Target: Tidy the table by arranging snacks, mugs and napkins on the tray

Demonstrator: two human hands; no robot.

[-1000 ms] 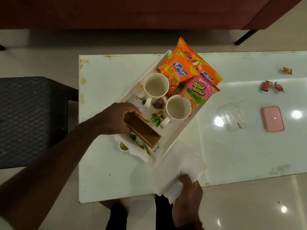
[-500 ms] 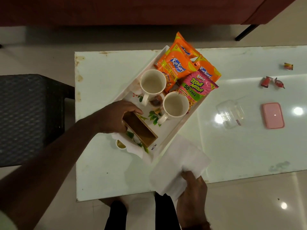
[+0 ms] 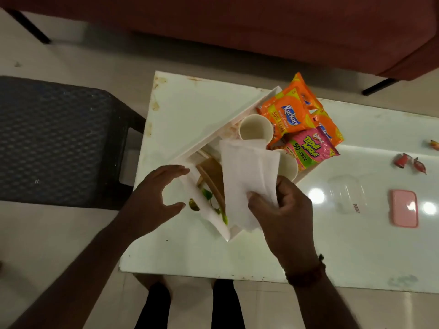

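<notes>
Right hand [image 3: 282, 210] pinches folded white paper napkins [image 3: 247, 176] directly above the brown wooden napkin holder [image 3: 210, 173]; left hand [image 3: 152, 198], spread empty, flanks the holder.

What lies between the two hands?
In the head view, the tray's near corner and brown napkin holder lie between left hand and right hand.

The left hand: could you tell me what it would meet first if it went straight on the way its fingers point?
Most likely the near rim of the tray, just ahead of the left hand's fingers; depth is unclear.
</notes>
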